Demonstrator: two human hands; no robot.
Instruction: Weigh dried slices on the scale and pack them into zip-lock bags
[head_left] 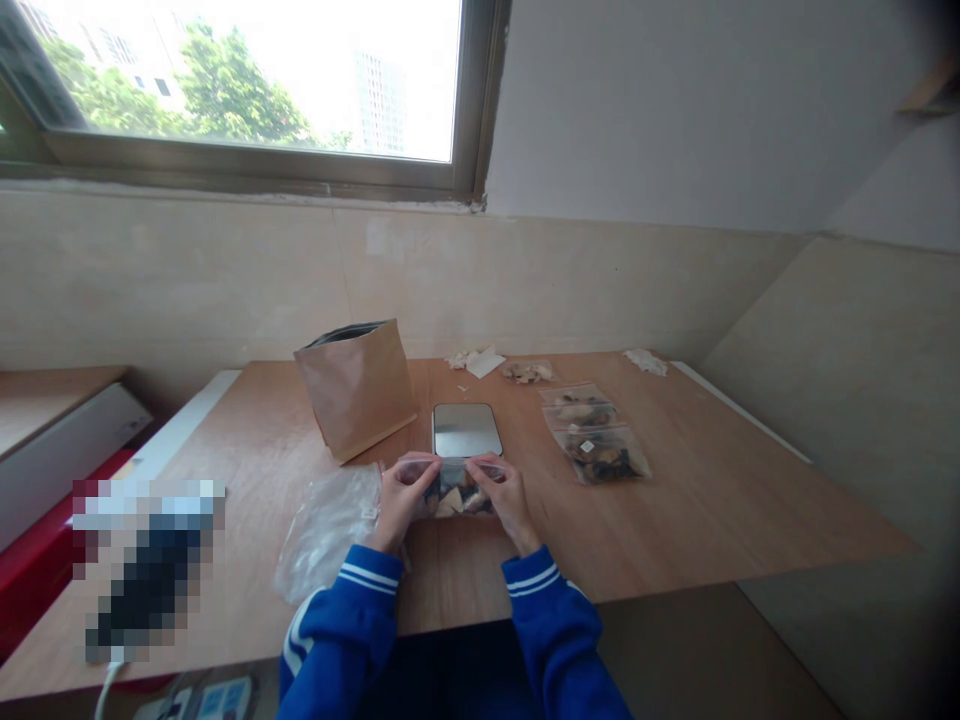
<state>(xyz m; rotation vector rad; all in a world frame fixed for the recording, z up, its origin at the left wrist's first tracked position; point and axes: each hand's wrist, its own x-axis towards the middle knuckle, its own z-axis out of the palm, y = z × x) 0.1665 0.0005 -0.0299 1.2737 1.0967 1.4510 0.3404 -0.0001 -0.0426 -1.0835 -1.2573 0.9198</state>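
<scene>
A small clear zip bag (454, 493) filled with dark and pale dried pieces stands on the wooden table (697, 500) right in front of me. My left hand (400, 503) pinches its top left corner and my right hand (508, 497) pinches its top right corner, fingers pressed along the bag's upper edge. Both arms wear blue sleeves with white stripes. Just behind the bag lies a flat metal scale (466, 429).
A brown paper bag (355, 385) stands open at the back left. Filled clear bags (596, 433) lie to the right. Empty clear bags (326, 530) lie at my left. Loose scraps (527, 371) sit near the wall. A window is above.
</scene>
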